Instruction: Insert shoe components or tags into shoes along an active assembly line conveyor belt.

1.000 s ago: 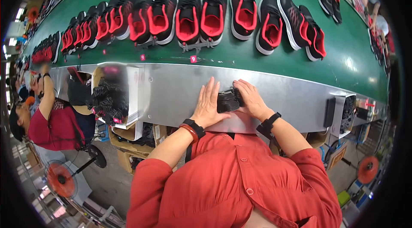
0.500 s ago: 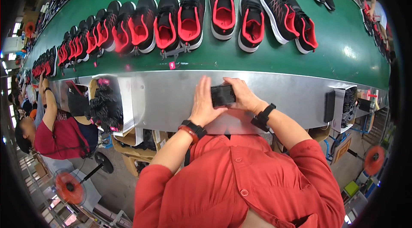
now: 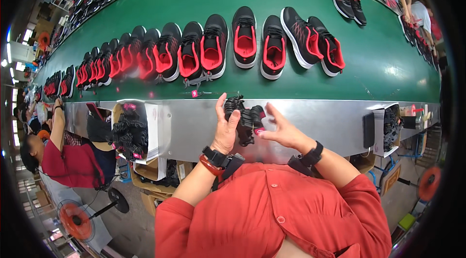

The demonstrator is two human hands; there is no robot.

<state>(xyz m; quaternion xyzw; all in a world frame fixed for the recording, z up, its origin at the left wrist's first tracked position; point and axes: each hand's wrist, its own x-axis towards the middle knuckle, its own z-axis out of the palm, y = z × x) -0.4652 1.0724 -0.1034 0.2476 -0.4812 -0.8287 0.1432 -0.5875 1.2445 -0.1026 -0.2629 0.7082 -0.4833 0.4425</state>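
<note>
A loose bundle of black plastic shoe hangers (image 3: pixel 250 118) with pink tags is between my hands, over the metal ledge. My left hand (image 3: pixel 225 132) has it at the left side, thumb in front of the bundle; some fingers are hidden. My right hand (image 3: pixel 286 134) is open at the other side, thumb and forefinger apart, its thumb close to a pink tag. Whether that thumb touches the bundle I cannot tell. Beyond the ledge, black and red sneakers (image 3: pixel 244 39) stand in a long row on the green belt (image 3: pixel 369 59). A grey hanger (image 3: pixel 198 81) lies by the row's near side.
Left of me, a white box (image 3: pixel 152 129) holds many tagged black hangers; another box (image 3: pixel 388 132) stands at the right. A dark flat object (image 3: pixel 369 130) is beside it. At the left, a co-worker in a dark red top (image 3: pixel 77 158) reaches to the belt. Fans stand on both sides.
The hangers, a compact black block between both hands before, are now spread loose with pink tags showing. My right hand has opened away from them. The shoes appear lower in the picture.
</note>
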